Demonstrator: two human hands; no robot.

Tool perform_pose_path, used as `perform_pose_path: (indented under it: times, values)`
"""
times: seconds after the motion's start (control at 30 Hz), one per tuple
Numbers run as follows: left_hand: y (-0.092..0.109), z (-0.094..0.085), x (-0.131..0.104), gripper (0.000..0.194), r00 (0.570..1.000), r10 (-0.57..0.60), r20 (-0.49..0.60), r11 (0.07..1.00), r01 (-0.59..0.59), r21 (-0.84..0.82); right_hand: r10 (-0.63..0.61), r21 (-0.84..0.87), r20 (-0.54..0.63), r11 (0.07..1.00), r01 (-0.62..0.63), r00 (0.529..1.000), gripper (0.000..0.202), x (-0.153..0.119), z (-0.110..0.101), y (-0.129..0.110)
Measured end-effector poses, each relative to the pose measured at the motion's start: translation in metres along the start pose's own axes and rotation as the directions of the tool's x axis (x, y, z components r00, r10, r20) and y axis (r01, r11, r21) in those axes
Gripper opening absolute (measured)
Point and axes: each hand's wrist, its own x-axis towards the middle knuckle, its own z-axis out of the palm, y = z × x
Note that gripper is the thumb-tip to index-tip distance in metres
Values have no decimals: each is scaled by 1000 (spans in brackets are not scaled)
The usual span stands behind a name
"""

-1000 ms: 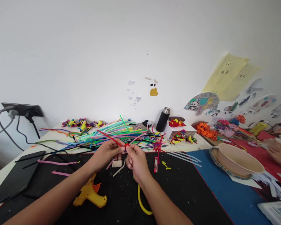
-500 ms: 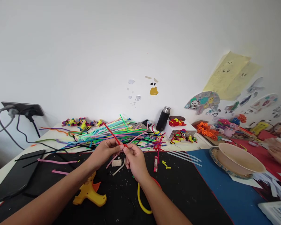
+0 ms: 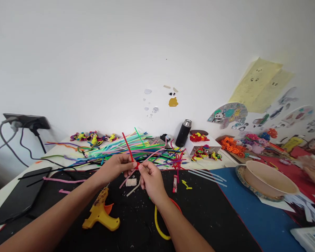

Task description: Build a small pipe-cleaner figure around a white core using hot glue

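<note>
Shaping the red pipe cleaner likely goes best in small, even bends, with the left hand pinching it below its raised tip and the right hand pinching its lower part just beside the left.

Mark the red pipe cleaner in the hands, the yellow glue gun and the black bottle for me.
Red pipe cleaner (image 3: pixel 127 146): head view, on its raised free length.
Yellow glue gun (image 3: pixel 97 213): head view, on its body.
Black bottle (image 3: pixel 183 136): head view, middle of its side.
</note>
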Motion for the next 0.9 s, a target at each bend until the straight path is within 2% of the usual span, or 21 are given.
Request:
perform_pose_path:
  times: [0.17, 0.3, 0.43, 0.67, 0.9]
  values:
    - [-7, 9, 0, 42, 1000, -22, -18, 979, 18, -204, -5, 25, -49, 1000, 7, 999, 34, 2, 0, 1]
    - [-9, 16, -1, 47, 997, -83, -6, 906, 73, -416, -8, 62, -92, 998, 13, 996, 34, 4, -1, 2]
    - [-12, 21, 0, 47, 988, -155, 14, 854, 141, -501, -17, 71, -113, 997, 26, 993, 33, 4, 0, 4]
    - [-17, 20, 3, 42, 991, -132, -35, 889, 103, -447, -37, 29, -94, 999, 40, 995, 31, 2, 1, 3]
    - [-10, 17, 0, 42, 996, -35, -78, 978, 18, -209, -40, -9, -61, 999, 40, 997, 28, 1, 1, 0]
